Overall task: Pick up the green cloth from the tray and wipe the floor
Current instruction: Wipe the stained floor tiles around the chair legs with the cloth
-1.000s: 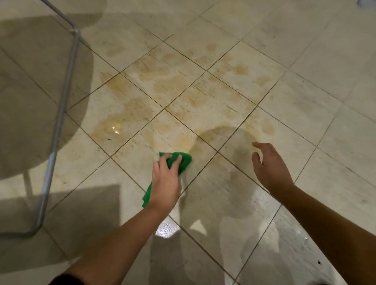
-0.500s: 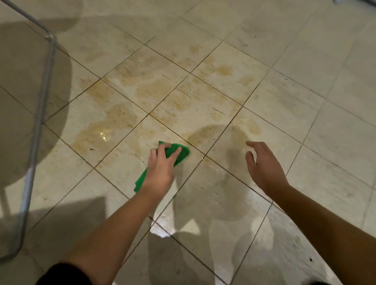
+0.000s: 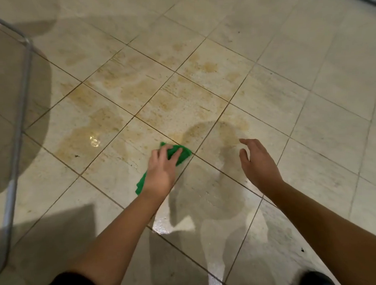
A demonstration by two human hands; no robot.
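Left hand (image 3: 160,172) is down on the tiled floor (image 3: 310,92), fingers curled over the bunched green cloth (image 3: 184,156) and pressing it to the tile. One end of the cloth pokes out past the fingertips, and the other trails back beside the wrist. Right hand (image 3: 260,164) hovers just to the right of it, fingers loose and spread, holding nothing. No tray is in view, so the pick-up looks done and this is the wiping stage.

Now the hazards. Ahead of the left fingertips, and out to that hand's left, spreads a wide brownish spill (image 3: 136,95), with a shiny puddle (image 3: 95,140) glinting left of the cloth. That's a lot of liquid for one small cloth. Once it's soaked, I'd expect it to smear brown across clean tile rather than lift it. Bunched like that it offers little wiping face, and a hard push could slide it out from under the palm. Behind the left wrist there's a wet sheen (image 3: 163,227) on the tile, so a slip is a real risk. The metal tube frame (image 3: 22,107) stands well out to the left, and a wide sweep that way could knock it.
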